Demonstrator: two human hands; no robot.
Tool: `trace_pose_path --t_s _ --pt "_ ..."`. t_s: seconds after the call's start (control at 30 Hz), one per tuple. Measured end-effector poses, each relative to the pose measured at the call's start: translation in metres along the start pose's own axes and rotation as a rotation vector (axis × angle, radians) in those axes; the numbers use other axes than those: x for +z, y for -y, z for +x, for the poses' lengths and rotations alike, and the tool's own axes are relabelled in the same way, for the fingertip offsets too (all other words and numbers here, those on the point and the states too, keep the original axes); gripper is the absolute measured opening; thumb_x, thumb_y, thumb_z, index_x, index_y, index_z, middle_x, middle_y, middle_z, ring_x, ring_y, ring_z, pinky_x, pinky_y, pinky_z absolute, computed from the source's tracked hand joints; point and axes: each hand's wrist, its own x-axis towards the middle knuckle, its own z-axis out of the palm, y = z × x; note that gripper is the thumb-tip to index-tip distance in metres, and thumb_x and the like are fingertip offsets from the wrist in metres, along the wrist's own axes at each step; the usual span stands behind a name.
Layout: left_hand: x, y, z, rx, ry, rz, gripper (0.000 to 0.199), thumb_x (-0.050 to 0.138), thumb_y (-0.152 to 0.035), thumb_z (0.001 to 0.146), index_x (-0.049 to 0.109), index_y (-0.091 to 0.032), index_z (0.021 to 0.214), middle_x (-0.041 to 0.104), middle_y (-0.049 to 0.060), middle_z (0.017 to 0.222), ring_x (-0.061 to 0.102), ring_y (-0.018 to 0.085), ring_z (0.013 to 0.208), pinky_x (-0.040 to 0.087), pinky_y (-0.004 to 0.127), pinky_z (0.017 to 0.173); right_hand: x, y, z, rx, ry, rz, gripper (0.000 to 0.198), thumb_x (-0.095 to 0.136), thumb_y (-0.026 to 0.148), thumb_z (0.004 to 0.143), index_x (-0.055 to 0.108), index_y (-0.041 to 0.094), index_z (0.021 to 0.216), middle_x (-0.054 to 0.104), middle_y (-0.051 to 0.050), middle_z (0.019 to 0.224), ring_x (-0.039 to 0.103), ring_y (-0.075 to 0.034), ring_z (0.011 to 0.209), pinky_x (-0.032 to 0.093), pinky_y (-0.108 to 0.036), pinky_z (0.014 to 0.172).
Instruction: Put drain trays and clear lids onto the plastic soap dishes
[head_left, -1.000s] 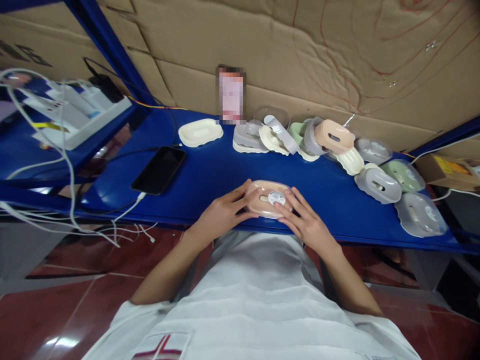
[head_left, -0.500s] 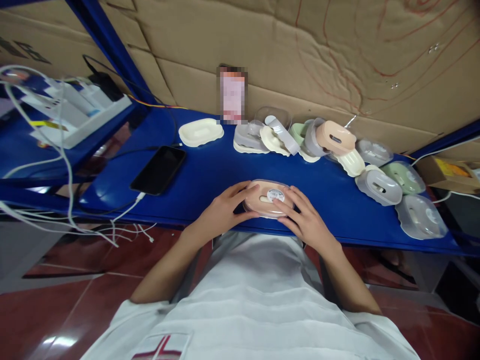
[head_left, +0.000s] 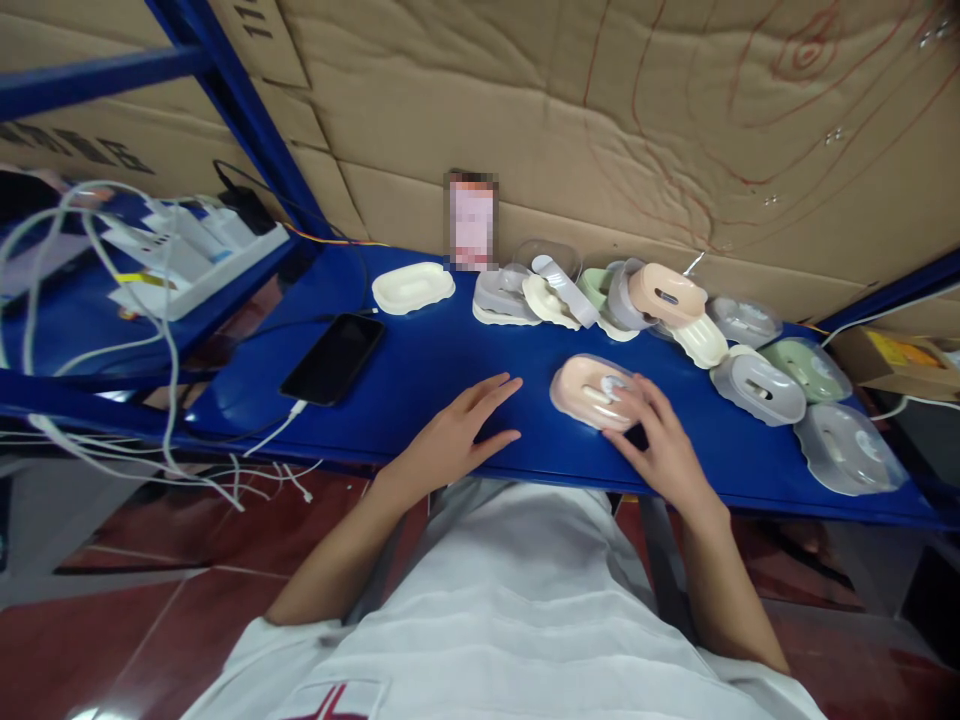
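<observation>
A pink soap box (head_left: pixel 581 388) with a clear cover and a round white label lies near the front of the blue table. My right hand (head_left: pixel 654 432) has its thumb and fingers around the box's right end, and the fingers cover part of the label. To the left of the box, my left hand (head_left: pixel 457 430) is held over the table with its fingers stretched and thumb apart, holding nothing. Behind the hands sit a cream tray (head_left: pixel 412 288), a grey soap box (head_left: pixel 501 290) and a loose pink insert (head_left: pixel 667 292) on top of other parts.
A black phone (head_left: pixel 332 358) with a white cable lies on the left. Another phone (head_left: pixel 472 222) leans on the cardboard wall (head_left: pixel 450 90). Covered grey (head_left: pixel 844 450) and green (head_left: pixel 806 368) soap boxes stand at the right. A power strip (head_left: pixel 225 262) with tangled white cables is far left.
The pink soap box has moved to the right with my right hand. My left hand has let go of it and stayed on the left. The camera view has shifted slightly.
</observation>
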Motion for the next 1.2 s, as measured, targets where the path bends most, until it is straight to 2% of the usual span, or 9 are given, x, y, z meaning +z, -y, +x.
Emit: trace_pose_path --t_s 0.1,0.2,0.27,0.37,0.47,0.57,0.73,0.93,1.2 --pt "-0.010 0.006 0.005 0.006 -0.022 0.114 0.052 0.056 -0.045 0.111 0.052 -0.028 0.160 0.056 0.011 0.164 0.059 0.028 0.149 0.051 0.047 0.125 -0.012 -0.027 -0.009 0.084 -0.063 -0.149 0.061 0.062 0.043 0.108 0.046 0.031 0.166 0.036 -0.018 0.176 0.037 -0.043 0.162 0.041 -0.069 0.124" --pt "-0.033 0.025 0.025 -0.022 0.004 0.344 0.051 0.054 -0.043 0.111 0.056 -0.023 0.157 0.060 0.014 0.159 0.063 0.034 0.143 0.052 0.054 0.121 -0.019 -0.032 -0.009 0.081 -0.145 -0.308 0.062 0.057 0.036 0.110 0.041 0.032 0.169 0.030 -0.019 0.179 0.029 -0.046 0.165 0.035 -0.077 0.123" --pt "-0.052 0.042 0.049 -0.034 0.049 0.454 0.053 0.054 -0.040 0.110 0.055 -0.018 0.158 0.060 0.018 0.158 0.062 0.038 0.142 0.052 0.057 0.118 -0.020 -0.023 0.000 -0.021 -0.146 -0.325 0.064 0.056 0.029 0.109 0.038 0.032 0.171 0.039 -0.018 0.175 0.036 -0.043 0.163 0.036 -0.071 0.124" --pt "-0.070 0.067 0.092 -0.011 0.055 0.520 0.058 0.054 -0.035 0.108 0.049 -0.012 0.161 0.054 0.024 0.163 0.052 0.040 0.151 0.044 0.059 0.124 -0.014 0.000 0.029 -0.287 0.016 -0.262 0.061 0.053 0.024 0.110 0.040 0.028 0.170 0.057 -0.016 0.162 0.053 -0.034 0.152 0.042 -0.059 0.124" --pt "-0.065 0.083 0.126 0.015 0.056 0.518 0.065 0.057 -0.034 0.104 0.044 -0.010 0.164 0.048 0.023 0.167 0.046 0.040 0.154 0.042 0.058 0.125 -0.001 0.019 0.065 -0.456 0.170 -0.251 0.051 0.048 0.025 0.112 0.050 0.020 0.163 0.066 -0.017 0.152 0.063 -0.032 0.140 0.046 -0.055 0.119" --pt "-0.049 0.089 0.139 0.014 0.008 0.479 0.054 0.057 -0.031 0.103 0.057 -0.010 0.153 0.060 0.022 0.153 0.053 0.039 0.144 0.044 0.055 0.120 0.012 0.026 0.094 -0.453 0.184 -0.282 0.046 0.045 0.023 0.112 0.058 0.014 0.156 0.068 -0.018 0.150 0.063 -0.033 0.138 0.047 -0.054 0.117" --pt "-0.043 0.092 0.130 0.084 -0.052 0.393 0.033 0.052 -0.028 0.104 0.073 -0.014 0.124 0.072 0.018 0.125 0.065 0.036 0.121 0.049 0.052 0.106 0.021 0.021 0.101 -0.368 0.126 -0.221 0.047 0.043 0.027 0.113 0.057 0.015 0.157 0.065 -0.018 0.153 0.061 -0.034 0.140 0.044 -0.056 0.119" --pt "-0.062 0.060 0.113 0.165 -0.009 0.268 0.030 0.052 -0.027 0.106 0.071 -0.019 0.128 0.073 0.013 0.126 0.067 0.031 0.122 0.049 0.047 0.105 0.016 0.021 0.091 -0.336 0.022 -0.164 0.050 0.046 0.033 0.113 0.052 0.022 0.162 0.060 -0.016 0.160 0.059 -0.035 0.144 0.043 -0.056 0.121" --pt "-0.039 0.012 0.024 0.269 -0.094 0.178 0.026 0.056 -0.023 0.110 0.070 -0.025 0.132 0.074 0.009 0.122 0.068 0.024 0.119 0.053 0.043 0.110 0.014 0.031 0.091 -0.413 0.130 -0.133 0.059 0.057 0.048 0.110 0.053 0.020 0.161 0.052 -0.020 0.166 0.052 -0.038 0.151 0.040 -0.061 0.124"
